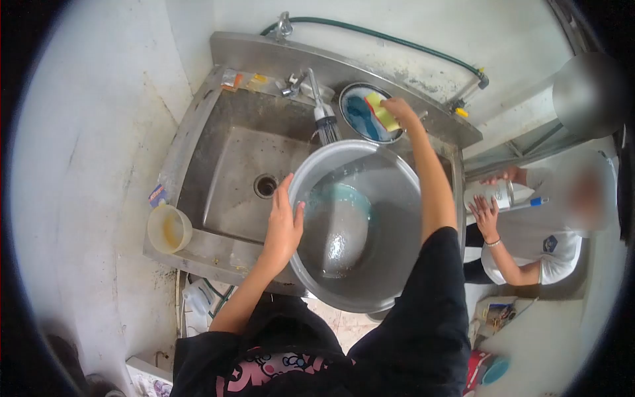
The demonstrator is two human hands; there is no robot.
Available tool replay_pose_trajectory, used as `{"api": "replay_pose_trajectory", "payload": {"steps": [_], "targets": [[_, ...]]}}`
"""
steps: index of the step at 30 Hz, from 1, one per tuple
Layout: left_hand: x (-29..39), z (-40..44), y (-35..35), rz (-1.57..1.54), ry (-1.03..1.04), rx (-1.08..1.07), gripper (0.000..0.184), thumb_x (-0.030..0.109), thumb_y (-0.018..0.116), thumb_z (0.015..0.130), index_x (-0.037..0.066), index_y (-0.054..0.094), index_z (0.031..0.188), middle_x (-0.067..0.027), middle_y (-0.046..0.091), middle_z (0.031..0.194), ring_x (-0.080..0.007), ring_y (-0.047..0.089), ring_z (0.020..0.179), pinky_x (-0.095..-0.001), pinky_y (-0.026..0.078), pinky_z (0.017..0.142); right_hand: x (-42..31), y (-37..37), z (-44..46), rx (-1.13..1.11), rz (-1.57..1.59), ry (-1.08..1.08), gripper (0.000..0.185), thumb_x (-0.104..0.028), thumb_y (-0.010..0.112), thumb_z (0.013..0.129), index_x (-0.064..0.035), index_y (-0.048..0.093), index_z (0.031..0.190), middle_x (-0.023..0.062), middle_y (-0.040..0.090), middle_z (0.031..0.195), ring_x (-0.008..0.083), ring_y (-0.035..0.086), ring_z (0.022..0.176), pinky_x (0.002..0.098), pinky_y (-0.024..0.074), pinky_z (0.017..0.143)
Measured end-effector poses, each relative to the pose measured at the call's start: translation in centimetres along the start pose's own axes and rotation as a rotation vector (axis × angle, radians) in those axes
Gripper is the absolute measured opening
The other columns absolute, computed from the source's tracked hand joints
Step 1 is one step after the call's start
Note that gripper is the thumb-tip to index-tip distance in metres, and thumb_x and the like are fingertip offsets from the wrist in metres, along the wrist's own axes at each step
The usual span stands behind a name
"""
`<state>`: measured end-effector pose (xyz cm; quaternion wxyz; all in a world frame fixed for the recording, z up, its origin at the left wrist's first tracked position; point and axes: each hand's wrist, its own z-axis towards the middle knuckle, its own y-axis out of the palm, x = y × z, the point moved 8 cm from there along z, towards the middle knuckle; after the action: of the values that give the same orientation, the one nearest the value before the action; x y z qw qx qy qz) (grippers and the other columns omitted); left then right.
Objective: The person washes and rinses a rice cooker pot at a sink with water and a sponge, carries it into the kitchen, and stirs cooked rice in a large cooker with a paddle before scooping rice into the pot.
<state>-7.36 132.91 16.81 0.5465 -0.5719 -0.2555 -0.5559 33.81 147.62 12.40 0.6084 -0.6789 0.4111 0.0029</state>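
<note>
A large grey metal basin, tilted toward me, rests at the front of the sink with a little wet sheen and some suds inside. My left hand lies against its left rim, fingers stretched along the outside and thumb at the edge. Beyond the basin, my right hand grips a yellow sponge with a reddish edge. That sponge is over a round pan holding bluish soapy water. The faucet points down just behind the basin's rim.
The steel sink has a drain at its middle. A pale plastic bowl sits on the left front corner. A green hose runs along the wall. At the right, another person holds a white container.
</note>
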Motion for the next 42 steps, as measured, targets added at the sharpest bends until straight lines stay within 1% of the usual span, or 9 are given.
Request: {"api": "replay_pose_trajectory", "payload": {"steps": [8,13,15,16,21,31,34,37,42], "targets": [[-0.7,0.2,0.0,-0.008,-0.003,-0.032,0.048,0.001,0.044,0.082,0.000,0.025,0.126,-0.0279,0.038,0.118,-0.0441,0.040,0.107,-0.0440,0.037,0.088,0.5,-3.7,-10.7,0.231,-0.335,-0.443,0.036,-0.022,0.059,0.072,-0.0017,0.056,0.102,0.0237,0.058,0.096,0.0356,0.055,0.091,0.0393,0.0440,0.079],[-2.3,3.1,1.1,0.110,-0.037,-0.247,0.041,0.013,0.046,0.084,-0.002,0.031,0.119,-0.0292,0.040,0.116,-0.0435,0.046,0.101,-0.0445,0.039,0.084,4.0,-6.8,-32.1,0.256,-0.407,-0.047,0.044,-0.036,0.051,0.083,0.0057,0.048,0.098,0.0278,0.053,0.091,0.0428,0.051,0.086,0.0468,0.0412,0.072],[-1.4,5.1,1.4,0.102,0.056,-0.212,0.037,0.015,0.045,0.085,-0.003,0.034,0.115,-0.0294,0.045,0.108,-0.0430,0.049,0.095,-0.0455,0.040,0.079,11.4,-4.0,-36.7,0.052,-0.173,0.273,0.045,-0.036,0.060,0.077,0.0044,0.044,0.091,0.0228,0.056,0.078,0.0388,0.056,0.077,0.0428,0.0443,0.064],[-0.5,6.1,1.6,0.101,0.143,-0.184,0.033,0.016,0.044,0.086,-0.003,0.037,0.111,-0.0296,0.050,0.101,-0.0426,0.051,0.090,-0.0465,0.042,0.075,10.4,-2.8,-38.9,0.026,0.012,0.293,0.033,-0.025,0.059,0.081,0.0018,0.040,0.085,0.0144,0.055,0.064,0.0192,0.053,0.039,0.0300,0.0406,0.032],[-2.1,8.9,4.6,0.271,0.191,-0.380,0.021,0.017,0.042,0.087,-0.003,0.042,0.093,-0.0252,0.057,0.072,-0.0436,0.054,0.070,-0.0480,0.043,0.062,14.9,0.4,-40.5,0.258,0.245,0.074,0.025,-0.008,0.057,0.078,0.0025,0.043,0.095,0.0136,0.057,0.084,0.0174,0.058,0.066,0.0277,0.0473,0.055],[-10.5,12.5,7.8,0.217,-0.016,-0.582,0.035,0.023,0.048,0.082,-0.005,0.048,0.103,-0.0281,0.053,0.098,-0.0417,0.052,0.090,-0.0429,0.042,0.075,2.8,-4.4,-37.9,0.253,0.541,0.013,0.028,0.003,0.053,0.070,0.0040,0.046,0.097,0.0092,0.057,0.080,0.0119,0.054,0.062,0.0237,0.0426,0.053],[-10.5,10.6,7.2,0.493,-0.045,-0.354,0.044,0.024,0.046,0.083,-0.002,0.043,0.118,-0.0266,0.039,0.122,-0.0392,0.041,0.111,-0.0422,0.038,0.087,0.7,-3.7,-37.3,0.287,0.414,-0.083,0.023,0.002,0.054,0.069,0.0026,0.045,0.090,0.0098,0.057,0.074,0.0102,0.052,0.056,0.0238,0.0405,0.047],[-7.8,7.6,8.5,1.496,0.505,-0.166,0.053,0.027,0.042,0.084,0.002,0.031,0.129,-0.0184,0.021,0.137,-0.0333,0.020,0.127,-0.0445,0.022,0.100,-1.0,-3.0,-36.7,0.236,0.398,-0.014,0.020,0.001,0.054,0.067,0.0015,0.043,0.084,0.0119,0.056,0.068,0.0106,0.052,0.050,0.0247,0.0395,0.044],[-15.4,2.7,15.6,1.471,0.833,-1.087,0.060,0.037,0.038,0.085,0.005,0.024,0.133,-0.0084,0.014,0.142,-0.0249,0.001,0.132,-0.0440,0.000,0.105,-2.0,-2.8,-36.3,0.231,0.498,-0.020,0.022,0.002,0.055,0.067,0.0023,0.043,0.086,0.0129,0.057,0.069,0.0121,0.054,0.049,0.0252,0.0404,0.044]]}}
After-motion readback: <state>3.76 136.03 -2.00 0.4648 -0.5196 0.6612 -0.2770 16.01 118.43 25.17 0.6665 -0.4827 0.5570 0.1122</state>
